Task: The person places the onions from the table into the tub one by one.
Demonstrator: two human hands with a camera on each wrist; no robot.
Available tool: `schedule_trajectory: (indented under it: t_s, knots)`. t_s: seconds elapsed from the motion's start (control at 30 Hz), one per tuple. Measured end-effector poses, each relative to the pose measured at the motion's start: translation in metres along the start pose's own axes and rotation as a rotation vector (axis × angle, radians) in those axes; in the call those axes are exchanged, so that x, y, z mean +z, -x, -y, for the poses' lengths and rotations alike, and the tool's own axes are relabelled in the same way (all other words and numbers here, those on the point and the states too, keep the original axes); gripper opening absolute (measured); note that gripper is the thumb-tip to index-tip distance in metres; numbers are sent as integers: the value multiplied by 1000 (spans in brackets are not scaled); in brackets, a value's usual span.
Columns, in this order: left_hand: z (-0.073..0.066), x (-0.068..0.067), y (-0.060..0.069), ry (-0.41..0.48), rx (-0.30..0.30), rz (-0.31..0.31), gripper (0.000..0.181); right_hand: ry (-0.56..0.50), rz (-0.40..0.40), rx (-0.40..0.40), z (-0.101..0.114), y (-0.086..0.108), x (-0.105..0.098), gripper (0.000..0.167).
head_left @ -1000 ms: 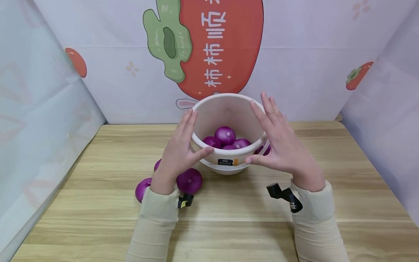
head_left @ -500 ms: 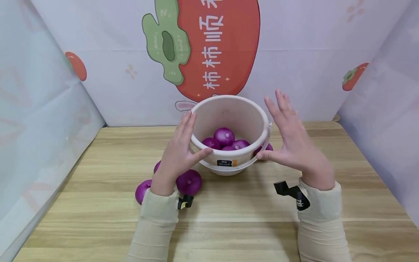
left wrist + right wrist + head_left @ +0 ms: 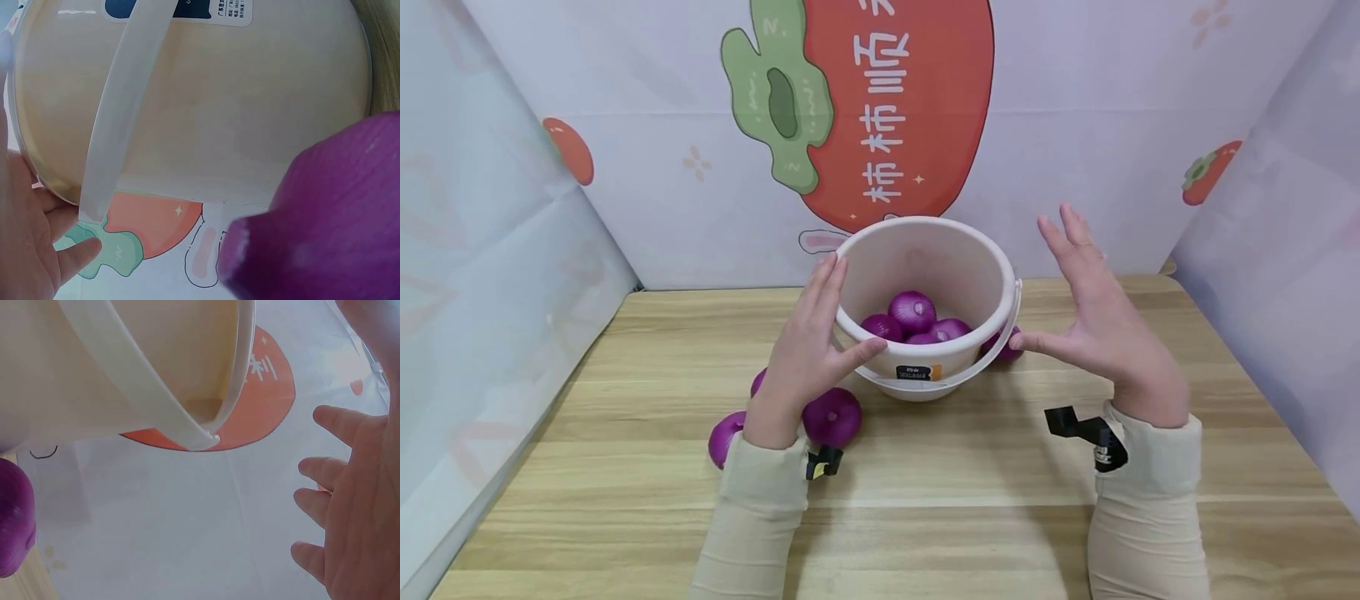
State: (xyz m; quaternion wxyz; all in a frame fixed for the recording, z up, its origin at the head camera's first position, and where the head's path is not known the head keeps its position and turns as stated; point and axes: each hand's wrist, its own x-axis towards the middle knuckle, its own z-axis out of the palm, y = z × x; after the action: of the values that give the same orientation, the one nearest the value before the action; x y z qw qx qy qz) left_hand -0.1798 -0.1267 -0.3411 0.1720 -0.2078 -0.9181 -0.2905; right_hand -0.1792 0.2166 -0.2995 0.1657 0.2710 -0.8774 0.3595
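A white bucket (image 3: 925, 357) stands upright at the back middle, its handle (image 3: 992, 354) hanging down the front. Several purple onions (image 3: 912, 312) lie inside it. My left hand (image 3: 808, 342) is at the bucket's left side, fingers fairly straight along the rim and thumb by the front rim. In the left wrist view, the bucket wall (image 3: 237, 112) and a close onion (image 3: 337, 219) fill most of the picture. Apart from the bucket, to its right, my right hand (image 3: 1105, 325) has spread fingers and holds nothing; the right wrist view shows these fingers (image 3: 322, 472) away from the rim.
Several onions lie on the wooden table (image 3: 940, 500) to the left, one of them (image 3: 832, 417) beside my left wrist. Another onion (image 3: 1009, 343) sits behind the handle at the bucket's right. A printed cloth backdrop (image 3: 1075, 125) rises behind the bucket.
My right hand has moved right, away from the bucket's rim, uncovering the handle's right end. The left hand stays by the left rim, and the bucket has hardly shifted.
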Motion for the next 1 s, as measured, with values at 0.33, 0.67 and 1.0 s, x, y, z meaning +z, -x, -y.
schedule_trajectory:
  t_s: [0.33, 0.67, 1.0]
  knots:
    - [0, -1, -1, -5, -1, -4, 112, -53, -4, 84, -14, 1, -9, 124]
    - [1, -2, 1, -3, 6, -9, 113, -60, 59, 241, -34, 5, -11, 121]
    - [0, 0, 1, -8, 9, -7, 112, -59, 143, 336, -57, 8, -5, 118]
